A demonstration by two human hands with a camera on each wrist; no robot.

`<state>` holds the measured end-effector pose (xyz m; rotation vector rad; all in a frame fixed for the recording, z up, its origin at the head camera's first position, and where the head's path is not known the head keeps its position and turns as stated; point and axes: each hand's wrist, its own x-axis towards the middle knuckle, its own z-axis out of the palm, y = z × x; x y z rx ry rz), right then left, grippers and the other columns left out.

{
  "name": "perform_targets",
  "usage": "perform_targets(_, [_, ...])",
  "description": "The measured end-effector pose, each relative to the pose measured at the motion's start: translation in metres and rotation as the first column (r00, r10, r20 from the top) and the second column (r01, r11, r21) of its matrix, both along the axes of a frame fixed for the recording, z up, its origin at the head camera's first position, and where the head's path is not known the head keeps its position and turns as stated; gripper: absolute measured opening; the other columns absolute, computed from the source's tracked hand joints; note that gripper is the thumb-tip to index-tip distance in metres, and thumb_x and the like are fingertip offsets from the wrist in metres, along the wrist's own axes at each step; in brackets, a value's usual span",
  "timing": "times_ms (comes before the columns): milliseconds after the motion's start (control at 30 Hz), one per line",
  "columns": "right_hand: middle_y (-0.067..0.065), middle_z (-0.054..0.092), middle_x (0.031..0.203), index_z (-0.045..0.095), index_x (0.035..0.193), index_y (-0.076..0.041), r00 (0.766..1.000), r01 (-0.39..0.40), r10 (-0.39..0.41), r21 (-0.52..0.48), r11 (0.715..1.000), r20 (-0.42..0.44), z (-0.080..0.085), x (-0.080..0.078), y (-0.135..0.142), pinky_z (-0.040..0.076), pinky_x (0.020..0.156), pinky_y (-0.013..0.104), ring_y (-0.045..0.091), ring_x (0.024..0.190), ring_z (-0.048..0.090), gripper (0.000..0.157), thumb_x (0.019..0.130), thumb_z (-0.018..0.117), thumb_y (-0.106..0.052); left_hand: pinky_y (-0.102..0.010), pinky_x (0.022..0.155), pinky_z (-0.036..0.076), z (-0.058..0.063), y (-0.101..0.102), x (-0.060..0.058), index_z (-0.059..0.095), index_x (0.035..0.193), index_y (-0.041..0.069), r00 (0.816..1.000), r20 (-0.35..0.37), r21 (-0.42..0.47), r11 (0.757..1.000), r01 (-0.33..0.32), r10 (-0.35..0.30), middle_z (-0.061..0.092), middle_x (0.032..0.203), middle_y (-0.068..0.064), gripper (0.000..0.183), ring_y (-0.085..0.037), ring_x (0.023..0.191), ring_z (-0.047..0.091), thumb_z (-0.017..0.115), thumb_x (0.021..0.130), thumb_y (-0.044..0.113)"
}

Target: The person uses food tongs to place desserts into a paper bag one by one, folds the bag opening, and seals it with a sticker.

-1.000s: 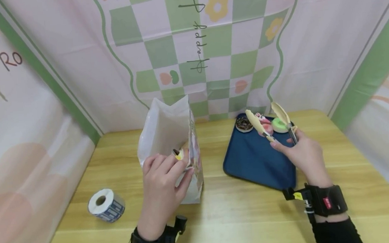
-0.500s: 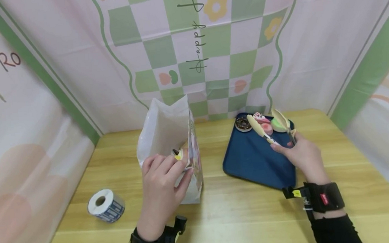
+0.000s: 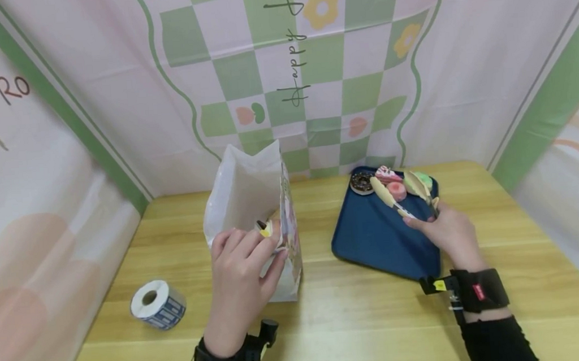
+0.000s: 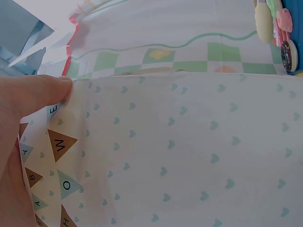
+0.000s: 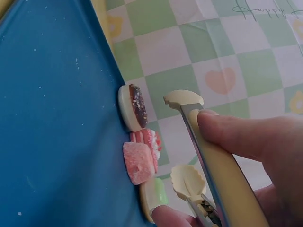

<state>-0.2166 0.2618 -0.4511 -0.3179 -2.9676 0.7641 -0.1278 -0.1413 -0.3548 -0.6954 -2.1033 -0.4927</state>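
- The left hand (image 3: 240, 266) pinches the near edge of the white bag (image 3: 249, 189), with its thumb on one side and its fingers on the other. That pinch probably steadies the bag and helps its top gape wide.
- The bag stands up tall on the table (image 3: 341, 324), with its mouth up, maybe so that things don't tip out. Something tan, yellow and black shows by the left fingers. I can't tell what it is.
- The right hand (image 3: 451, 230) grasps the tongs (image 3: 383, 193), with the thumb on one arm and fingers by the other. Its grip is loose enough to let the two tips sit wide apart.
- One tip is by the small pink treat (image 3: 397, 191). The other is in front of the green-topped treat (image 3: 424, 179). I can't tell if either tip touches. The gap looks made to fit around a treat.
- The chocolate doughnut (image 3: 361, 184) and the pink-and-white cake (image 3: 385, 173) sit with them, bunched at the far end of the blue tray (image 3: 371, 242). Its raised rim likely stops treats sliding off.
- The label roll (image 3: 158, 305) stands on its end, hole up, so it probably won't roll away.
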Motion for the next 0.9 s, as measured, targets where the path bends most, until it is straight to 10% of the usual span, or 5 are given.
perform_targets(433, [0.044,0.046,0.132,0.032,0.142,0.016,0.998,-0.001,0.001,-0.011,1.0,0.069,-0.01,-0.006,0.002,0.047,0.08,0.059,0.054,0.107,0.056,0.11,0.082,0.056,-0.073,-0.043,0.091,0.037,-0.001,-0.001,-0.001,0.066,0.084,0.015,1.0,-0.002,0.001,1.0,0.0,0.0,0.058,0.074,0.003,0.012,-0.019,0.076,0.053,0.072,0.083,0.025])
perform_targets(900, [0.045,0.042,0.135,0.028,0.145,0.016,0.997,0.01,-0.01,-0.006,1.0,0.074,-0.018,-0.01,-0.001,0.045,0.084,0.062,0.056,0.111,0.053,0.109,0.084,0.057,-0.07,-0.044,0.093,0.037,-0.002,-0.001,-0.001,0.07,0.092,0.016,1.0,0.022,-0.004,1.0,-0.001,0.001,0.06,0.076,0.002,0.013,-0.02,0.078,0.053,0.072,0.083,0.025])
